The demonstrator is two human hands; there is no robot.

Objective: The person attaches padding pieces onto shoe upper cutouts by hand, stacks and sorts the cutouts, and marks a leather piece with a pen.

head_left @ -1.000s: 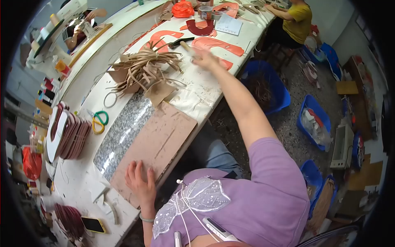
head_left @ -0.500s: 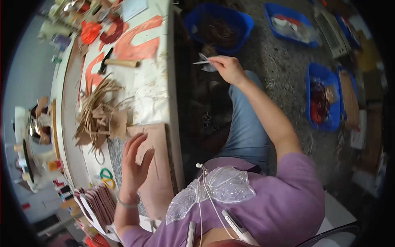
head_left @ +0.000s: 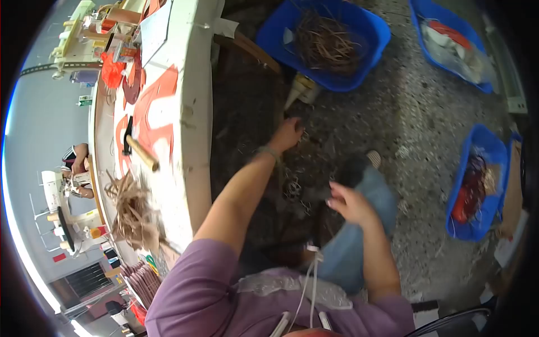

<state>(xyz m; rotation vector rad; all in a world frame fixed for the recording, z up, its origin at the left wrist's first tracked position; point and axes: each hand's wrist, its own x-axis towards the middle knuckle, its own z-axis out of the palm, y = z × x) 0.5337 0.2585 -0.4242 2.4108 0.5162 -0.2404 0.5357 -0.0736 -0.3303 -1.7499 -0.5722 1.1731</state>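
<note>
My left hand [head_left: 288, 133] reaches down past the table edge towards the floor. It is blurred with its fingers bent away from view, so whether it holds anything is unclear. Just beyond it lies a pale cone-shaped thing [head_left: 302, 91] with a narrow tip, beside a blue bin [head_left: 359, 76] of thin brown strips [head_left: 328, 42]. Over my knee, my right hand [head_left: 352, 205] has loosely curled fingers with a gap between them, and I see nothing in it.
On the white table [head_left: 193, 140] at left lie a hammer [head_left: 141, 153], orange cut pieces [head_left: 156, 126] and a heap of brown strips [head_left: 132, 210]. More blue bins [head_left: 477, 219] stand on the speckled floor [head_left: 415, 140] at right. Another person [head_left: 78, 165] sits across the table.
My left hand has moved from above the table to below its edge. My right hand has drawn back to my knee, and the thin white thing it held is gone from view. The view has shifted.
</note>
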